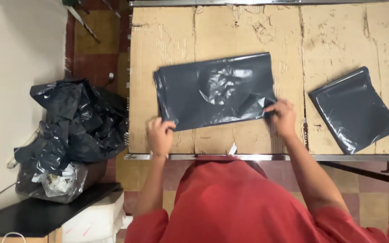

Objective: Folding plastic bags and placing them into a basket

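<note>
Nearest is the person's red shirt, both forearms reaching forward over the table's metal edge. The left hand rests on the cardboard-covered table, fingers curled together, pinching the near left corner of a dark grey plastic bag. The right hand grips the bag's near right corner, fingers closed on the plastic. The bag lies flat in the middle of the table, slightly tilted. To the right, well apart, lies a folded grey bag. A heap of black plastic sits left of the table on the floor.
</note>
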